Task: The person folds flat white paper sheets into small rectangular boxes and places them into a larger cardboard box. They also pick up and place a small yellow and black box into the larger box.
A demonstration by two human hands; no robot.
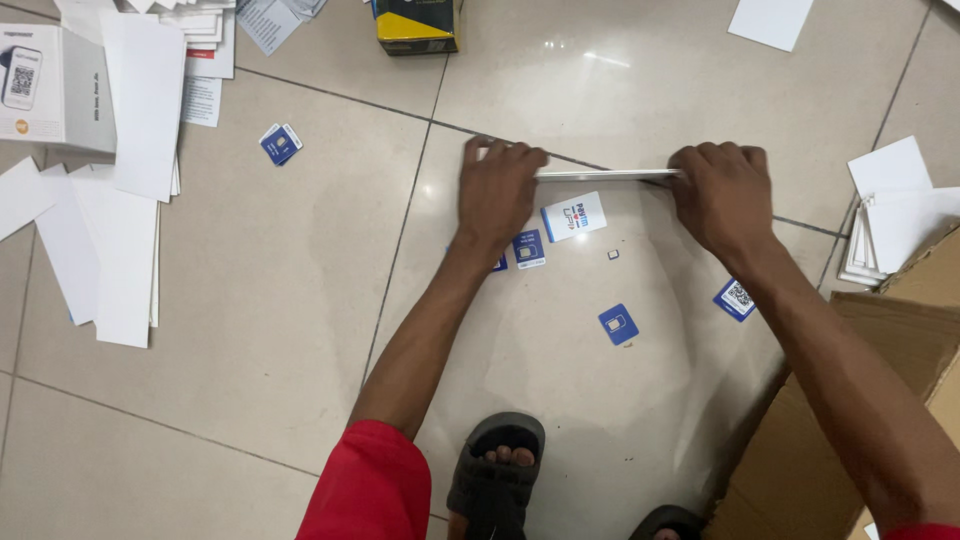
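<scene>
My left hand [500, 190] and my right hand [725, 195] each grip one end of a thin white flat board [605, 175], seen edge-on just above the tiled floor. Under and in front of it lie small cards: a white card with blue print [574, 216], a small blue card [529, 249], another blue card [618, 324], a white card with a square code pattern [736, 299] and a tiny chip [612, 254].
Stacks of white flat sheets [120, 200] and a white printed box [55, 85] lie at left. A blue card pair [280, 143] lies nearby. A yellow-black box [417, 25] stands at top. White sheets [895, 225] and brown cardboard [880, 400] are at right. My sandalled foot [497, 475] is below.
</scene>
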